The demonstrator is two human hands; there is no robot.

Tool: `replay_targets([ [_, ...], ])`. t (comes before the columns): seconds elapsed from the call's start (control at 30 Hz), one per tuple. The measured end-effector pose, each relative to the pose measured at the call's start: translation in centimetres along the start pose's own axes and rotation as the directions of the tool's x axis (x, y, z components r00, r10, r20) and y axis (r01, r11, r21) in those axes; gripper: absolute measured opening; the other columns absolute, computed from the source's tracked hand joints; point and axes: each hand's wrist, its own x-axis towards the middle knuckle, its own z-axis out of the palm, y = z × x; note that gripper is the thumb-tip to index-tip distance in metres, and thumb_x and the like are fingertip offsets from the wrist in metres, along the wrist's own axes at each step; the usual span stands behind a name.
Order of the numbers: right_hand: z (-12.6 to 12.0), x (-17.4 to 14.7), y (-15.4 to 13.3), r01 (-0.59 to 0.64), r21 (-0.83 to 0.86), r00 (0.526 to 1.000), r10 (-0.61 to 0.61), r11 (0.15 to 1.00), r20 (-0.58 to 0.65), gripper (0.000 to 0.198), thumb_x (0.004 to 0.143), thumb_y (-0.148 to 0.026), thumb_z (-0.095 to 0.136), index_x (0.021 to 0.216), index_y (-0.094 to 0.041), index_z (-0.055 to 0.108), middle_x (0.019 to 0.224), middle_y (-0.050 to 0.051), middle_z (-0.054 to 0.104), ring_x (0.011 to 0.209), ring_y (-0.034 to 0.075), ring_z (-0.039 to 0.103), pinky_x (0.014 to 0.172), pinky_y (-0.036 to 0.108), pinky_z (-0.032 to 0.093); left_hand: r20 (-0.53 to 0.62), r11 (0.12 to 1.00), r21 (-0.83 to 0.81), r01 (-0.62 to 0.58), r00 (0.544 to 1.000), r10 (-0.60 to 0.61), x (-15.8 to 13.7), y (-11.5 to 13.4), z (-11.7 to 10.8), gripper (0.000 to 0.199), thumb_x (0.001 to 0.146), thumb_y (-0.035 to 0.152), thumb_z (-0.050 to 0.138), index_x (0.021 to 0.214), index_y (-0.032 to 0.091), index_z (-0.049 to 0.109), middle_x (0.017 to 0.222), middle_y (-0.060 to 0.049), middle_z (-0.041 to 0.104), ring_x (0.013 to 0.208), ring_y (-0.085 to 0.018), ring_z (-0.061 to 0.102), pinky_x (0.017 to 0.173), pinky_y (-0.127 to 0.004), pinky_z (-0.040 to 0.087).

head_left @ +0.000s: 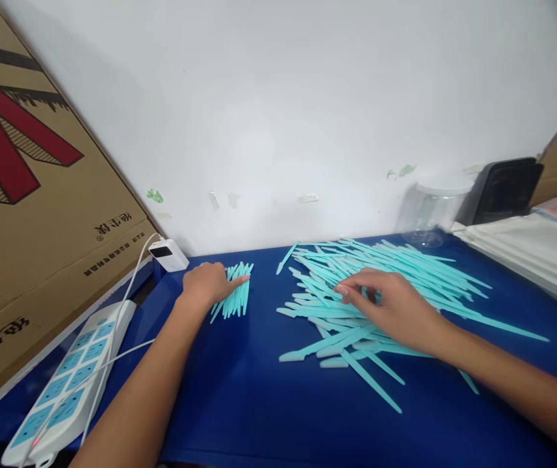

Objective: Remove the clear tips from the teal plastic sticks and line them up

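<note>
Turquoise eyebrow razors with whitish capped ends lie in a large loose pile [405, 266] on the blue table. A smaller, neater bunch of the same razors [235, 296] is further left. My left hand [210, 284] rests at the left side of that bunch, its thumb stretched out over the razors; its other fingers are mostly hidden behind the hand. Over the pile, my right hand [390, 302] has its thumb and index finger pinched together at the end of a razor. The hand covers part of the pile.
On the left are a white power strip [78, 370] with cables, a small white device [169, 255] and a large cardboard box [54, 195]. A clear jar [437, 211], a black object [507, 192] and stacked white packets [526, 250] stand at the right.
</note>
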Motion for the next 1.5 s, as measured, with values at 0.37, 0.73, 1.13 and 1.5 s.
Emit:
replay_targets([
  [0.37,0.1,0.0,0.1,0.000,-0.010,1.000,0.000,1.000,0.010,0.042,0.103,-0.053,0.050,0.089,-0.024,0.077,0.093,0.007,0.078,0.083,0.025,0.066,0.067,0.037,0.049,-0.083,0.978,-0.120,-0.173,0.983,0.164,0.8,1.8,1.8,0.070,0.093,0.075,0.038,0.082,0.016,0.073,0.078,-0.020,0.074,0.085,-0.035,0.073,0.072,-0.037,0.049],
  [0.73,0.1,0.0,0.2,0.002,-0.018,1.000,-0.002,1.000,0.007,0.042,0.103,-0.053,0.050,0.091,-0.024,0.077,0.095,0.008,0.078,0.082,0.025,0.067,0.067,0.038,0.050,0.136,0.946,-0.275,-0.173,0.967,0.216,1.6,-3.6,-0.5,0.047,0.070,0.068,0.073,0.076,0.022,0.065,0.070,-0.007,0.071,0.060,-0.023,0.064,0.053,-0.030,0.040],
  [1.13,0.0,0.1,0.3,0.029,-0.031,0.999,-0.030,0.999,-0.024,0.045,0.102,-0.056,0.051,0.086,-0.025,0.079,0.091,0.008,0.078,0.078,0.026,0.068,0.064,0.037,0.052,0.217,0.944,-0.257,-0.204,0.940,0.263,2.1,-1.6,1.3,0.066,0.077,0.083,0.052,0.053,0.022,0.056,0.052,-0.007,0.059,0.044,-0.023,0.056,0.055,-0.034,0.043],
  [1.5,0.0,0.6,1.8,0.111,-0.230,0.983,-0.141,0.967,-0.118,0.031,0.103,-0.044,0.052,0.102,-0.025,0.077,0.099,0.009,0.077,0.097,0.031,0.066,0.092,0.051,0.051,-0.567,0.800,-0.124,-0.587,0.704,0.428,0.2,4.8,3.3,0.048,0.107,0.047,0.038,0.134,0.019,0.066,0.134,-0.015,0.068,0.129,-0.029,0.058,0.109,-0.042,0.044],
])
